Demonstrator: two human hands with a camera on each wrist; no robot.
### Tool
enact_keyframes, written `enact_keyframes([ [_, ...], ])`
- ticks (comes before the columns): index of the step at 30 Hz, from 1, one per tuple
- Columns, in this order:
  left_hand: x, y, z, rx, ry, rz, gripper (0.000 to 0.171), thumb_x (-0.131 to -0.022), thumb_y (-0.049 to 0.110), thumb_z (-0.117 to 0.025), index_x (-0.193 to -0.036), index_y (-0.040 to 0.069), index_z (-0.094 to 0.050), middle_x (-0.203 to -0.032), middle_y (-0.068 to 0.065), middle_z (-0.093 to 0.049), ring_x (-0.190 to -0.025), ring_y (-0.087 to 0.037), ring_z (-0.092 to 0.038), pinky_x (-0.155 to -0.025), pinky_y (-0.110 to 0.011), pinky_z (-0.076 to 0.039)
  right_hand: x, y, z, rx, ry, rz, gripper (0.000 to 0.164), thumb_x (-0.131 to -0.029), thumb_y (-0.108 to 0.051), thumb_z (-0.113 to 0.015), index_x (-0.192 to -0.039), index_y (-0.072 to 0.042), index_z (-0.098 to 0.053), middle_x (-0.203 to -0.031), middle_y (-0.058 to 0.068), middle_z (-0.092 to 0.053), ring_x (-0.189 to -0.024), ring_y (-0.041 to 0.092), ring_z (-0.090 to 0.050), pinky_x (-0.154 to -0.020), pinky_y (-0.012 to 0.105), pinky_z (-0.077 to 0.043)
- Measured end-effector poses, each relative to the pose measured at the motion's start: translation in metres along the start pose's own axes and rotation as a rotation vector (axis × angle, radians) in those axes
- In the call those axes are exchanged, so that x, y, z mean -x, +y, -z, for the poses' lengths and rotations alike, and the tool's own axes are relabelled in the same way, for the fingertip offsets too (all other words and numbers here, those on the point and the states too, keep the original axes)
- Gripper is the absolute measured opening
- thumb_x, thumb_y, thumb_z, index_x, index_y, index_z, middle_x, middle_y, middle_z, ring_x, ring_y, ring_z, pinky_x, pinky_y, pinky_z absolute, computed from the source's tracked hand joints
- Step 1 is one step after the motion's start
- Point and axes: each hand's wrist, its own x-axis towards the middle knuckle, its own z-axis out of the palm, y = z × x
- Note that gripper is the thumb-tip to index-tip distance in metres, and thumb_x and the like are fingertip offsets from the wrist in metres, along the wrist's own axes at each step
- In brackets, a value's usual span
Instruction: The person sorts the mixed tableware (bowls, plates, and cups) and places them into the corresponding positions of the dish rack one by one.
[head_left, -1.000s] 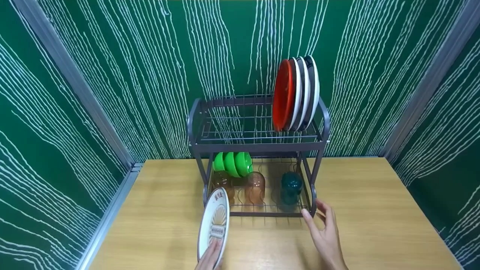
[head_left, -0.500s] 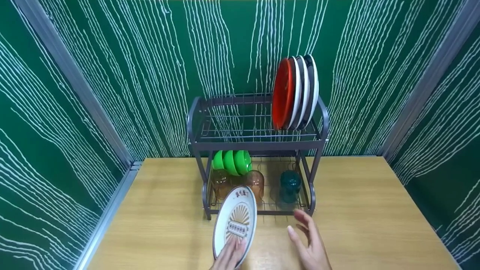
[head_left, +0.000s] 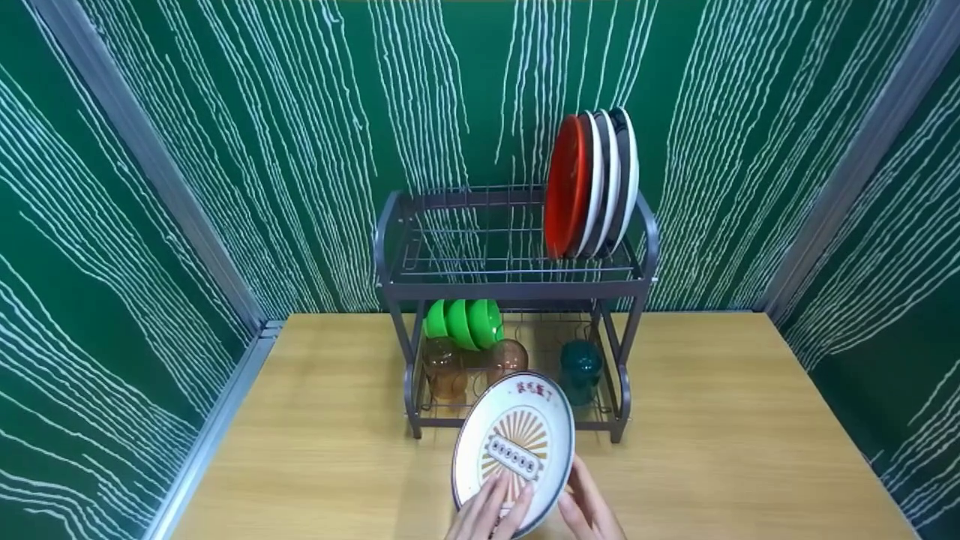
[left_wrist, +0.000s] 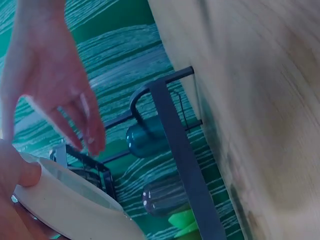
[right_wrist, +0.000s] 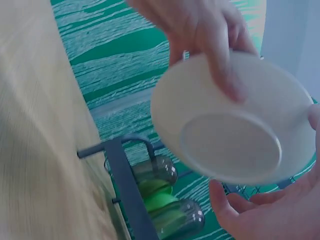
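Note:
A white plate [head_left: 480, 427] with a dark rim, a brown ray pattern and red characters is tilted up before the rack in the head view. My left hand [head_left: 487, 510] grips its near edge, fingers across the patterned face. In the right wrist view the left thumb presses the pale underside of the plate [right_wrist: 230, 145]. My right hand [head_left: 589, 506] is at the plate's right rim, its fingers spread. The right wrist view has the right hand [right_wrist: 280, 220] beside the rim, thumb and fingertips right at the edge.
A grey two-tier dish rack [head_left: 517, 291] stands on the wooden table [head_left: 322, 450]. Upright on top are a red plate [head_left: 564, 187] and several white and dark ones. Below sit green bowls [head_left: 461, 324], two amber glasses [head_left: 508, 356] and a teal glass [head_left: 581, 364]. Green walls enclose the table.
My left hand has carried the plate rightward and turned its face more toward the head camera. The right hand has moved left and down from the rack's front corner to the plate's rim.

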Motion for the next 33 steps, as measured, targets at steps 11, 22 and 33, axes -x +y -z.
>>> enact_keyframes([
  [11,0.0,0.01,-0.014,-0.02,-0.001,-0.049,0.051,-0.092,0.049,-0.051,-0.139,0.029,-0.048,-0.134,-0.007,-0.056,-0.118,-0.024,-0.055,-0.082,-0.04,-0.053,0.01,-0.019,-0.018,-0.139,0.115,-0.177,0.076,-0.096,-0.019,-0.052,-0.143,0.015,-0.003,-0.131,0.041,-0.038,-0.108,0.013,-0.059,-0.09,0.033,-0.049],
  [22,0.001,0.017,-0.006,-0.054,-0.195,-0.03,0.061,-0.092,0.057,-0.046,-0.147,0.032,-0.034,-0.143,-0.006,-0.045,-0.127,-0.025,-0.046,-0.089,-0.042,-0.05,0.007,-0.03,-0.022,-0.051,0.28,-0.326,0.072,-0.09,-0.011,-0.053,-0.145,0.007,-0.01,-0.124,0.033,-0.048,-0.097,0.024,-0.064,-0.08,0.037,-0.054],
  [33,-0.001,0.011,-0.017,0.035,0.004,-0.058,0.055,-0.091,0.056,-0.05,-0.136,0.025,-0.053,-0.135,-0.006,-0.053,-0.121,-0.023,-0.051,-0.083,-0.035,-0.053,0.001,-0.033,-0.018,0.074,0.446,-0.39,0.069,-0.094,-0.004,-0.035,-0.152,-0.009,0.001,-0.137,0.037,-0.036,-0.097,0.031,-0.064,-0.074,0.034,-0.056],
])
